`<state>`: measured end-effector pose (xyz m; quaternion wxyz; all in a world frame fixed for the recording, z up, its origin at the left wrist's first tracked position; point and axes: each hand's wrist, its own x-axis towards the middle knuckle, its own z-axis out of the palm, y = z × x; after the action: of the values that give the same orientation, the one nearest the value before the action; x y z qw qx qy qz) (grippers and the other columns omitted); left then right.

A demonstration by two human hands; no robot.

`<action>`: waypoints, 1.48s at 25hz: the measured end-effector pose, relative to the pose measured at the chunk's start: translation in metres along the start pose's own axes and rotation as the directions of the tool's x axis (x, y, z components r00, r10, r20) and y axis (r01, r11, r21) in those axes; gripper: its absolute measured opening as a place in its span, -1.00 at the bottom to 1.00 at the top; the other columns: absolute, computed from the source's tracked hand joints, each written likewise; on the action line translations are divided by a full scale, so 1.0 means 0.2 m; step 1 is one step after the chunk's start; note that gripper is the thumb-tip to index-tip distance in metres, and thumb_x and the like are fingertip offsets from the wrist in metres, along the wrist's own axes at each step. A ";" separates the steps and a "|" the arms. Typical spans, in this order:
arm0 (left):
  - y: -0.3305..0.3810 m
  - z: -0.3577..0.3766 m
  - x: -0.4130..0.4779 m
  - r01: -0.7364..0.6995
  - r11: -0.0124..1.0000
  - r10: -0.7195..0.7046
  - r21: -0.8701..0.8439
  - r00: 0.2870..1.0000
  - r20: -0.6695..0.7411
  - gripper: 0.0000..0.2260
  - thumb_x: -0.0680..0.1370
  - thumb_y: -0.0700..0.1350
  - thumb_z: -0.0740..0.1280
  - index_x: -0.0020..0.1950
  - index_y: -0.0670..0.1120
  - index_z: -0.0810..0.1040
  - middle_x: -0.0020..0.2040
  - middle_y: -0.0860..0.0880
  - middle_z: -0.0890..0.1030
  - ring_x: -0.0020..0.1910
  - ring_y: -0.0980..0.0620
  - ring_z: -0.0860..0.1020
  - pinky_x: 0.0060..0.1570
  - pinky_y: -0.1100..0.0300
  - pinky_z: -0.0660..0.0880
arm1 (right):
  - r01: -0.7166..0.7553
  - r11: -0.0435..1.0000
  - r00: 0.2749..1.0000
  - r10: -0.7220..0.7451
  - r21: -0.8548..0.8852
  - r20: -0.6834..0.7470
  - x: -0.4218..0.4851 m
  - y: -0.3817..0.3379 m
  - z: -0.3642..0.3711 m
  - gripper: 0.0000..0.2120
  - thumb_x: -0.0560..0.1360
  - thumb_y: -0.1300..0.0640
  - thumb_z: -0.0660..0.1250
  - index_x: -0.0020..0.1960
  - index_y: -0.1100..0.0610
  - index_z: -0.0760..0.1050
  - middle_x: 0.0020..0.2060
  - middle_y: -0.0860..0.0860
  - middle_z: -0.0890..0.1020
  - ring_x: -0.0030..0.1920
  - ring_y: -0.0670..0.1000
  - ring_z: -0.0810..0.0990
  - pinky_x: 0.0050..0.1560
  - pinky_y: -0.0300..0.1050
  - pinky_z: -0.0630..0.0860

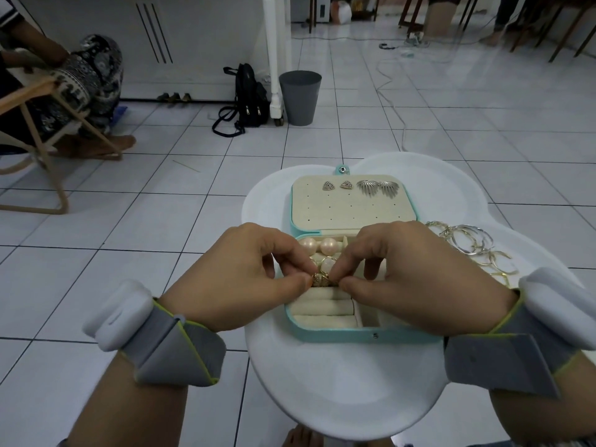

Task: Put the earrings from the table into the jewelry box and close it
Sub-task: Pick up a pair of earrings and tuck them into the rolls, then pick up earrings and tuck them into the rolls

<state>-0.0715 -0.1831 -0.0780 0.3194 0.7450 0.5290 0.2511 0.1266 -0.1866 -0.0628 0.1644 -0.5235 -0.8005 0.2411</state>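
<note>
- Head view: left hand (238, 279) over the box's left side, thumb and forefinger pinching a small gold earring (320, 280).
- Gold earring sits above the ring rolls of the open jewelry box (354, 337); fingertips hide most of its shape.
- Box stands on the white table (338, 398). Pearl earrings (317, 246) in the back compartment, partly covered by the left fingers.
- Lid lies flat behind; triangular studs (337, 185) and fan earrings (378, 188) pinned near its far edge.
- Right hand (416, 275) pinches the same gold earring from the right. It hides the box's right compartments; contents cannot be told.
- Hoop earrings (467, 243) lie on the table just right of the box; the nearest are cut off by the right wristband (503, 362).
</note>
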 end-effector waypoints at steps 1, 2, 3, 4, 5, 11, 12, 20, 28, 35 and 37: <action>0.00 -0.01 0.00 0.004 0.999 -0.005 -0.036 1.000 -0.010 -0.93 0.38 -0.12 0.48 -0.22 0.07 0.68 -0.35 0.13 0.62 -0.43 0.04 0.43 -0.43 0.45 0.33 | -0.007 0.999 1.000 0.007 0.042 -0.006 0.00 0.00 -0.01 -0.90 0.38 0.11 0.41 -0.20 -0.09 0.65 -0.42 -0.27 0.56 -0.34 -0.20 0.55 -0.32 -0.44 0.39; 0.00 -0.03 0.01 0.005 0.997 -0.008 -0.079 0.999 -0.045 -0.93 0.40 -0.13 0.48 -0.20 0.05 0.68 -0.37 0.11 0.60 -0.45 0.08 0.40 -0.45 0.46 0.31 | -0.020 0.996 1.000 0.021 0.088 -0.020 -0.01 0.01 -0.03 -0.89 0.38 0.13 0.41 -0.20 -0.07 0.66 -0.44 -0.29 0.57 -0.39 -0.24 0.54 -0.35 -0.49 0.37; 0.00 -0.04 0.01 -0.005 0.992 -0.008 -0.124 0.995 -0.102 -0.94 0.41 -0.11 0.47 -0.20 0.05 0.68 -0.39 0.11 0.58 -0.45 0.11 0.39 -0.46 0.45 0.33 | -0.034 0.991 0.998 0.039 0.127 -0.040 -0.01 0.01 -0.06 -0.89 0.39 0.14 0.40 -0.20 -0.05 0.66 -0.45 -0.31 0.57 -0.44 -0.27 0.51 -0.38 -0.51 0.35; 0.01 -0.06 0.03 -0.026 0.986 -0.003 -0.167 0.985 -0.171 -0.97 0.41 -0.09 0.47 -0.20 0.05 0.68 -0.39 0.10 0.58 -0.44 0.10 0.40 -0.44 0.41 0.37 | -0.044 0.987 0.996 0.055 0.158 -0.068 -0.02 0.03 -0.08 -0.88 0.40 0.15 0.39 -0.20 -0.04 0.66 -0.44 -0.34 0.57 -0.46 -0.28 0.50 -0.39 -0.52 0.34; 0.01 -0.06 0.04 -0.056 0.978 0.004 -0.202 0.968 -0.250 -0.98 0.40 -0.06 0.45 -0.20 0.05 0.67 -0.38 0.08 0.59 -0.42 0.05 0.43 -0.40 0.32 0.43 | -0.050 0.983 0.992 0.068 0.174 -0.102 -0.03 0.04 -0.11 -0.87 0.40 0.16 0.38 -0.20 -0.05 0.65 -0.40 -0.34 0.58 -0.47 -0.29 0.49 -0.40 -0.52 0.35; 0.15 -0.03 0.12 -0.271 0.900 0.006 -0.340 0.789 -0.614 -0.90 0.44 -0.13 0.37 -0.21 0.07 0.62 -0.43 0.08 0.52 -0.42 0.11 0.42 -0.45 0.34 0.39 | -0.095 0.966 0.933 0.170 0.239 -0.318 -0.10 0.14 -0.26 -0.84 0.41 0.18 0.37 -0.24 -0.06 0.63 -0.35 -0.19 0.62 -0.46 -0.27 0.51 -0.45 -0.52 0.34; 0.18 -0.01 0.14 -0.296 0.893 0.014 -0.341 0.773 -0.634 -0.89 0.45 -0.15 0.36 -0.19 0.07 0.61 -0.46 0.09 0.49 -0.44 0.15 0.41 -0.46 0.36 0.37 | -0.107 0.965 0.917 0.189 0.239 -0.352 -0.12 0.17 -0.28 -0.84 0.41 0.17 0.37 -0.24 -0.07 0.62 -0.37 -0.12 0.63 -0.46 -0.26 0.51 -0.45 -0.51 0.34; 0.37 0.27 0.22 -0.264 0.961 0.250 -0.080 0.956 -0.152 -0.94 0.38 -0.07 0.41 -0.18 0.05 0.64 -0.33 0.05 0.58 -0.42 0.14 0.44 -0.41 0.44 0.35 | -0.288 0.951 0.911 0.309 0.113 -0.273 -0.28 0.35 -0.37 -0.88 0.38 0.12 0.38 -0.23 -0.11 0.60 -0.29 -0.37 0.59 -0.38 -0.27 0.55 -0.40 -0.37 0.39; 0.51 0.49 0.24 -0.353 0.907 0.293 0.229 0.920 0.260 -0.73 0.31 0.10 0.29 -0.03 0.21 0.62 -0.14 0.25 0.56 0.06 0.18 0.29 0.15 0.19 0.30 | -0.427 0.903 0.903 0.424 -0.043 -0.069 -0.42 0.53 -0.40 -0.83 0.32 0.16 0.39 -0.28 -0.13 0.61 -0.39 -0.27 0.61 -0.34 -0.26 0.54 -0.43 -0.49 0.38; 0.61 0.62 0.27 -0.339 0.867 0.276 0.365 0.937 0.213 -0.78 0.44 0.04 0.33 0.08 0.17 0.54 -0.12 0.22 0.58 0.07 0.10 0.28 0.08 0.20 0.24 | -0.365 0.928 0.931 0.365 -0.077 -0.017 -0.42 0.54 -0.36 -0.84 0.28 0.01 0.48 -0.15 -0.13 0.62 -0.23 -0.15 0.64 -0.32 -0.24 0.52 -0.24 -0.54 0.36; 0.61 0.63 0.28 -0.334 0.864 0.259 0.377 0.936 0.236 -0.78 0.43 0.02 0.34 0.07 0.17 0.53 -0.13 0.23 0.58 0.06 0.11 0.28 0.07 0.21 0.24 | -0.357 0.931 0.934 0.356 -0.070 -0.026 -0.41 0.55 -0.36 -0.84 0.29 0.02 0.48 -0.14 -0.12 0.63 -0.22 -0.12 0.64 -0.31 -0.21 0.52 -0.21 -0.52 0.35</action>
<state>0.1118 -0.1843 -0.0697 0.1587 0.8874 0.4179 0.1128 0.2787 -0.2093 -0.0658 0.1036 -0.6672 -0.6995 0.2340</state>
